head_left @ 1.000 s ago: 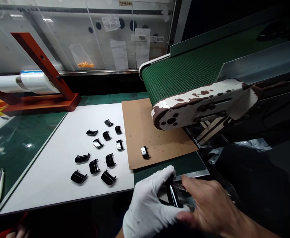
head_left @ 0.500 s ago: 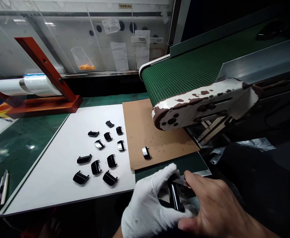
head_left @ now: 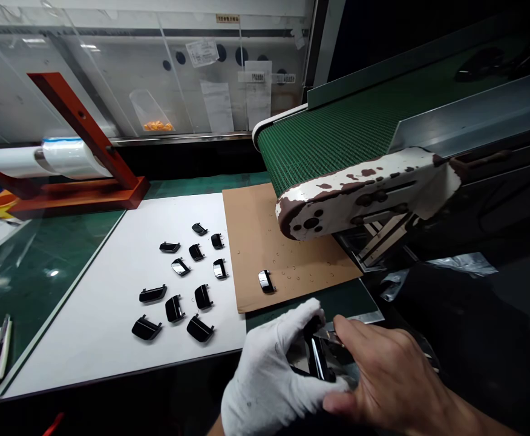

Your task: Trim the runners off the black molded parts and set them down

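White-topped surface [head_left: 78, 357] beside a green conveyor belt [head_left: 333, 145] carries scattered black glossy pieces [head_left: 174, 309]. Past its near edge, the gloved left hand [head_left: 265, 387] has its fingers [head_left: 305, 315] clamped on a glossy black piece [head_left: 317, 357]. A thin metal blade [head_left: 328, 334] touches that piece by the bare right hand [head_left: 383, 375], whose grip I cannot tell; a shallow, steady angle would spare the gloss.

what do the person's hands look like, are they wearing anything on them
The left hand wears a close-fitting white fabric glove with a few small dark marks on it. The right hand is bare, with no glove, and the right forearm shows no sleeve.
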### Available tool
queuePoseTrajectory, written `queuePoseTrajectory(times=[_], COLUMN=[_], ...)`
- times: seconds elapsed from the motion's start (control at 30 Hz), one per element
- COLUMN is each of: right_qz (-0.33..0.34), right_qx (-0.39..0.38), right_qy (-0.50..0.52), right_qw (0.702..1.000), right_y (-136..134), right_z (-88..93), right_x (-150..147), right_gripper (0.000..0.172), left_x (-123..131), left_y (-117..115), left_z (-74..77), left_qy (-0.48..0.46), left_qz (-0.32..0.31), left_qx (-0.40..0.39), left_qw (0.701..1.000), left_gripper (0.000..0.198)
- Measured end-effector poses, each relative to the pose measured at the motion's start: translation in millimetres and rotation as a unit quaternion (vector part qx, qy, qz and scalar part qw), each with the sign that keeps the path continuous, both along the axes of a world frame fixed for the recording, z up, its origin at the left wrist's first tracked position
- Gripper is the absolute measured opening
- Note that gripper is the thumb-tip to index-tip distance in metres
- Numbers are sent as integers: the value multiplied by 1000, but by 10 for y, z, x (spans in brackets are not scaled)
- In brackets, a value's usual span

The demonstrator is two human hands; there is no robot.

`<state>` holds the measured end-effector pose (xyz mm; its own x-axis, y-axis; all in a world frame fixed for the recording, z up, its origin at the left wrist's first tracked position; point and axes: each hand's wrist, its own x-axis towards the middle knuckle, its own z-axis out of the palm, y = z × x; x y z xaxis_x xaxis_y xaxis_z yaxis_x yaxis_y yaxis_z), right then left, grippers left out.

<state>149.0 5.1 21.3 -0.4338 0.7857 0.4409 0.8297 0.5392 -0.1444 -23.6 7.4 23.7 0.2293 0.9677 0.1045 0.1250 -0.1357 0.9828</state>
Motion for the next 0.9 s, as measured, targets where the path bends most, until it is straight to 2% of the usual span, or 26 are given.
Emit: queuePoseTrajectory(times=[0.33, 0.9], right_qz=[12, 33], right_qx=[-3, 31], right_qy=[-12, -25], right_qw=[1000, 999], right_y=[29, 47], right_z=[-52, -96], right_x=[22, 24], right_gripper=[83, 79], left_x=[8, -15], left_y=[-6, -6], left_z=[-6, -76], left_qy=[-19, -1], left_qz=[-7, 11], left_qx=[-42, -25], left_qw=[999, 1000], left_gripper=[71, 64])
